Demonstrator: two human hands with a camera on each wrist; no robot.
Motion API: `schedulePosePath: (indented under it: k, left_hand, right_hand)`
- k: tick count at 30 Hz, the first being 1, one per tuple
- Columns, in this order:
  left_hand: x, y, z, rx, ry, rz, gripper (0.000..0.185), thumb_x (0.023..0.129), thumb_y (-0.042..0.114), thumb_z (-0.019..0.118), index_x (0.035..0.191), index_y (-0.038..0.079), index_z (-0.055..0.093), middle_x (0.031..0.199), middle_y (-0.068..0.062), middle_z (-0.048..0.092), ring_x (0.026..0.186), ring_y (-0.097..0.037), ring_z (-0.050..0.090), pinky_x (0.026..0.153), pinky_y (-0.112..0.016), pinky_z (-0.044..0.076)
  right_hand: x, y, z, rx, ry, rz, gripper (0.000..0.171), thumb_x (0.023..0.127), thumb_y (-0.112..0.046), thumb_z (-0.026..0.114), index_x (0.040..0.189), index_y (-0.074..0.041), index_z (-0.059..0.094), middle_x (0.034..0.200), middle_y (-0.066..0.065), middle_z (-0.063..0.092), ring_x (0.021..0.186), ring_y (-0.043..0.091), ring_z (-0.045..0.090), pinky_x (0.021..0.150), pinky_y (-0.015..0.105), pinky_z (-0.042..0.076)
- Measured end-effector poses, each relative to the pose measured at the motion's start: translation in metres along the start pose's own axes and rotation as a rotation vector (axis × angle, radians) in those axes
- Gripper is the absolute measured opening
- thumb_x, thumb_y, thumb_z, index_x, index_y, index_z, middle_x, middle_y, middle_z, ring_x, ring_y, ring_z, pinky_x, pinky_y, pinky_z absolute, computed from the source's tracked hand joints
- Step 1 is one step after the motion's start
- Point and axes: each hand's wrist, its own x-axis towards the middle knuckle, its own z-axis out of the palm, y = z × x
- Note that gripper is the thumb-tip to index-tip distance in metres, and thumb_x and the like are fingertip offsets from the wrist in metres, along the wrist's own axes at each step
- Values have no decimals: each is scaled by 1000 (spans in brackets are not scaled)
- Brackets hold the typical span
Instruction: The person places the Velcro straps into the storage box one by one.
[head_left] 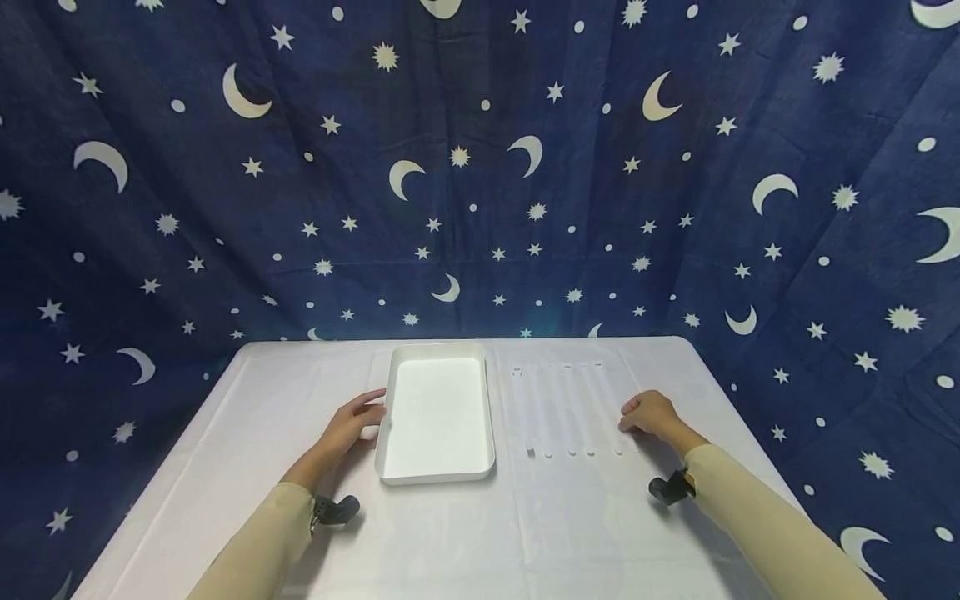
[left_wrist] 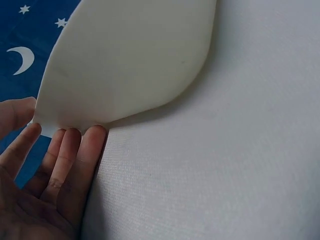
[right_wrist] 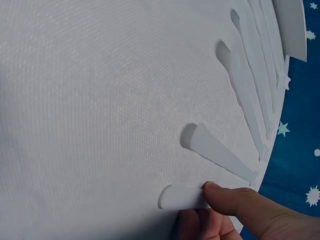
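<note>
My left hand (head_left: 348, 429) rests against the left side of a shallow white tray (head_left: 382, 454), its fingers fairly straight. In the left wrist view, the fingertips of my left hand (left_wrist: 55, 172) touch the tray's outer wall (left_wrist: 135, 60). Over on the right, my right hand (head_left: 651, 414) pinches a slim white strip (right_wrist: 180, 197) between thumb and fingers; only its rounded end shows. Several similar slim white strips (right_wrist: 220, 152) lie side by side left of that hand, between it and the tray. Their exact kind cannot be told.
A white cloth covers the table (head_left: 450, 542). Behind it and on both sides hangs a dark blue curtain (head_left: 480, 192) with moons and stars. A black wrist strap piece (head_left: 337, 510) sticks out by the left wrist, another (head_left: 670, 488) by the right.
</note>
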Motion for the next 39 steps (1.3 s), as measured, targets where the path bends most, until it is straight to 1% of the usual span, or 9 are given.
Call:
schedulePosePath:
  k: [3,8,12,15,18,23,32,39]
  left_hand:
    - [2,-2,-1,-22,-10,-8,60,96,31,60,150,13,39,146,-25,45,127,-41,52,81,-39,63]
    - [2,-2,-3,-34,-40,10,59,99,24,56,151,6,35,147,-29,41,128,-45,50,81,-42,63]
    - [1,-2,-3,-34,-46,10,61,98,25,57,152,7,35,148,-28,41,129,-45,49,83,-40,63]
    - [1,-3,-2,-44,-33,6,63,96,26,61,152,12,36,148,-25,43,130,-44,49,84,-39,63]
    - [-1,-1,-2,-44,-23,0,64,95,26,62,152,14,37,148,-23,43,131,-44,49,84,-39,62]
    - [1,-2,-2,-49,-13,-5,65,93,23,64,152,14,37,148,-22,43,131,-43,48,85,-39,62]
    - [3,-4,0,-71,21,16,63,91,20,64,149,12,41,146,-23,46,128,-40,51,85,-39,62]
    - [3,-7,2,-79,35,15,61,91,18,65,148,13,44,145,-22,48,126,-38,53,83,-37,63]
  right_hand:
    - [-2,0,1,5,13,-10,26,74,-5,76,96,5,66,79,11,61,67,18,56,53,23,49]
    - [-5,-2,3,17,22,-8,28,75,-5,74,99,5,63,80,12,60,67,18,56,53,24,50]
    - [-6,-1,3,11,24,-12,28,76,-5,73,100,6,63,79,12,61,65,18,56,54,25,51]
    - [-6,-1,3,7,27,-17,28,76,-5,73,99,6,64,78,12,61,65,18,56,53,25,51]
    - [-5,-1,3,-4,28,-20,29,75,-5,73,99,6,63,78,12,61,66,19,56,53,24,50]
    - [-5,-4,3,-26,33,-24,29,76,-6,73,100,6,64,80,13,61,69,20,56,54,24,48]
    - [-6,-5,5,1,58,-25,28,76,-5,72,100,6,63,78,12,60,66,19,56,52,24,47]
    - [-6,-3,5,3,53,-12,27,77,-6,72,99,6,64,80,13,61,70,21,57,55,25,48]
